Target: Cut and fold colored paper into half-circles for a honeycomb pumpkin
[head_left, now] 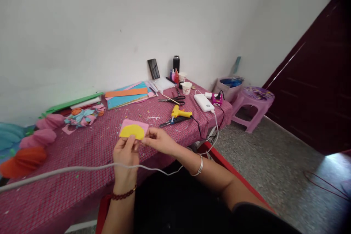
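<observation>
My left hand (127,151) pinches the lower edge of a yellow paper piece (132,131) with a rounded top, thumb in front. Behind it lies a pink paper piece (128,122), held together with the yellow one. At the right edge of the two pieces, my right hand (159,140) closes its thumb and fingers on them. Both hands are above the front of the table. Beyond them a yellow glue gun (179,112) lies on a dark utility knife (168,122), and black-handled scissors (178,99) rest further back.
Paper pumpkins (24,161) and paper scraps (85,117) are on the checked cloth (104,146) at left. Coloured sheets (128,99), a phone (153,68), cups (187,87) and a white power bank (203,102) stand behind. A white cable (82,168) crosses before my wrists. A pink stool (251,106) stands right.
</observation>
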`<state>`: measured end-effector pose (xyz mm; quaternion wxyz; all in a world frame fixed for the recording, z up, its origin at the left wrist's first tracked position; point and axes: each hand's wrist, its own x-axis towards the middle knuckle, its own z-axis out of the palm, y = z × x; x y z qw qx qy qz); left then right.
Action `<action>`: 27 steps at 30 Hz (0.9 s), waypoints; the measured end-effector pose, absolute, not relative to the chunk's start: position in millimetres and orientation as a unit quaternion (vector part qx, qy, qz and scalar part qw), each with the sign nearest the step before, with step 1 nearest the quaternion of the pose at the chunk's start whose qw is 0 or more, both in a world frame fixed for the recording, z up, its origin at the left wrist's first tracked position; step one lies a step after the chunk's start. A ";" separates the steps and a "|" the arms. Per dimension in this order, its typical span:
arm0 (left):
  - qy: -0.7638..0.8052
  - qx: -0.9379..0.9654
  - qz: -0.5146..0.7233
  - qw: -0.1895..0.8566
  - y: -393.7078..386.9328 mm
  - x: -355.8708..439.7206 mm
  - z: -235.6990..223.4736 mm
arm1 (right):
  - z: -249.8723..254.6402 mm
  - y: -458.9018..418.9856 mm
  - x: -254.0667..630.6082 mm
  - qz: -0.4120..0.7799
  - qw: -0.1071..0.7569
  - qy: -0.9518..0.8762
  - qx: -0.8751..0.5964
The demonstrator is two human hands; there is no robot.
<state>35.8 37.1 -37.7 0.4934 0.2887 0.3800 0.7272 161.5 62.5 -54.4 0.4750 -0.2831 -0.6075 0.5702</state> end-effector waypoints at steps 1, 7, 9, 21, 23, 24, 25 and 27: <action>0.383 0.280 0.731 0.491 38.5 29.6 -39.0 | -55.0 60.7 167.1 0.559 0.459 -0.627 -0.290; 0.384 0.247 0.761 0.462 46.4 -4.8 -49.0 | -49.5 61.7 238.3 0.291 0.368 -0.769 -0.435; 0.385 0.237 0.761 0.465 47.4 -9.6 -51.1 | -45.7 71.6 269.1 0.219 0.366 -0.760 -0.490; 0.383 0.213 0.753 0.490 46.4 -5.0 -53.0 | -23.0 165.2 357.2 0.010 0.213 -0.737 -0.641; 0.379 0.202 0.753 0.498 45.3 -0.5 -52.0 | -18.8 191.2 352.2 0.011 0.163 -0.754 -0.636; 0.375 0.193 0.754 0.504 44.3 1.9 -51.1 | -17.5 203.9 348.9 0.014 0.135 -0.762 -0.633; 0.370 0.183 0.754 0.510 43.2 4.3 -49.9 | -16.7 215.6 345.5 0.017 0.105 -0.768 -0.631; 0.364 0.162 0.754 0.522 41.3 8.0 -47.4 | -16.7 235.6 339.4 0.023 0.041 -0.779 -0.626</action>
